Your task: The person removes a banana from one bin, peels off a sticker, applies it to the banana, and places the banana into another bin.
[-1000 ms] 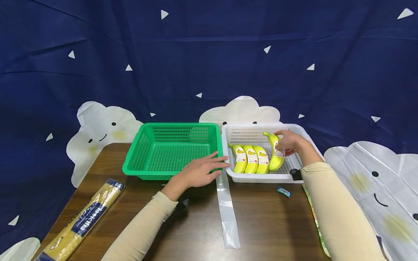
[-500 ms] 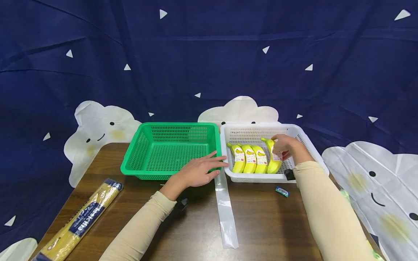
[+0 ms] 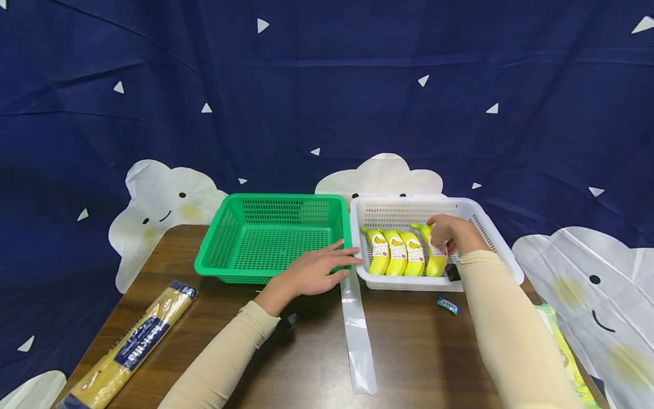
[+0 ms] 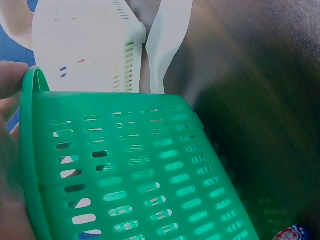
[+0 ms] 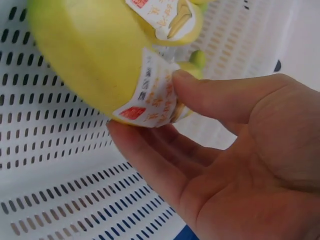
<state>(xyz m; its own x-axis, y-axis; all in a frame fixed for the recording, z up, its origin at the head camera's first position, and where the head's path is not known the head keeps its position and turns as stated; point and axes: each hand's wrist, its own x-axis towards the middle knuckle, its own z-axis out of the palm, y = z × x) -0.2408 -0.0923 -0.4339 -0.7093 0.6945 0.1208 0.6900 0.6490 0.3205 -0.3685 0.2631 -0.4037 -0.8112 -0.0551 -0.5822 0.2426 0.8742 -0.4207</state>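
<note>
In the head view my right hand (image 3: 452,233) is down inside the white basket (image 3: 409,286), gripping a yellow banana (image 3: 436,264) with a white label. The right wrist view shows the thumb across its label (image 5: 155,95) and the fingers against its other side. To its left lies a row of three more labelled bananas (image 3: 397,267), stems towards the back. My left hand (image 3: 317,270) lies over the near right corner of the green basket (image 3: 271,278), its fingers stretched out onto the white basket's left rim. Nothing is held in it.
A long pack of spaghetti (image 3: 135,343) lies at the table's left. A strip of silvery tape (image 3: 357,341) runs forward between the baskets. A small blue wrapped piece (image 3: 448,305) lies before the white basket; a green-yellow packet (image 3: 564,355) sits at the right edge.
My right hand has lowered the banana into the white basket, bringing it down beside the other three. The left hand has stayed at the rims. The head view has shifted slightly.
</note>
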